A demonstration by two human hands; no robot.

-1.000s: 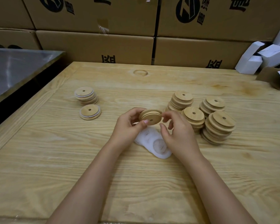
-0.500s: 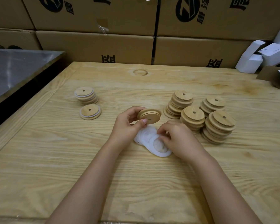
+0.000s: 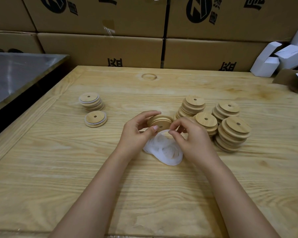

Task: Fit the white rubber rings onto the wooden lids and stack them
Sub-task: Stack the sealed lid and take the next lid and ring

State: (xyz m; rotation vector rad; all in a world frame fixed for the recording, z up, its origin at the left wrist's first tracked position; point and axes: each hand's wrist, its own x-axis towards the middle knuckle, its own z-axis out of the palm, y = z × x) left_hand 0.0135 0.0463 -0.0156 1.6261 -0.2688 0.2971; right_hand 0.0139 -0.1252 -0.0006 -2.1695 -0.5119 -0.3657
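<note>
Grip status: left grip [image 3: 138,134] is curled round one wooden lid [image 3: 160,121], thumb on the near edge, fingers over the far edge. Lid is tilted up on edge, clear of the desk [image 3: 76,169], rim groove facing up.

The right grip [image 3: 194,141] has thumb and forefinger pinching a white ring [image 3: 162,133]. The ring hangs just below the lid's lower edge; can't tell if it touches the lid.

The pile of loose rings [image 3: 165,152] lies flat on the desk, directly under both grips and between my wrists.

To my right, near the right grip, are four lid stacks [image 3: 235,129] clustered close together, plain wood, each top lid showing a centre hole. The nearest one sits just behind my right knuckles.

Well apart to the left is a ringed stack [image 3: 90,101] with a white edge showing under its top lid. A single ringed lid [image 3: 95,118] sits just in front of it, flat, white band round its rim.

Cardboard boxes [image 3: 100,48] are stacked along the desk's far edge, with white cartons [image 3: 273,60] at far right. A metal surface [image 3: 16,73] is off the left side.
</note>
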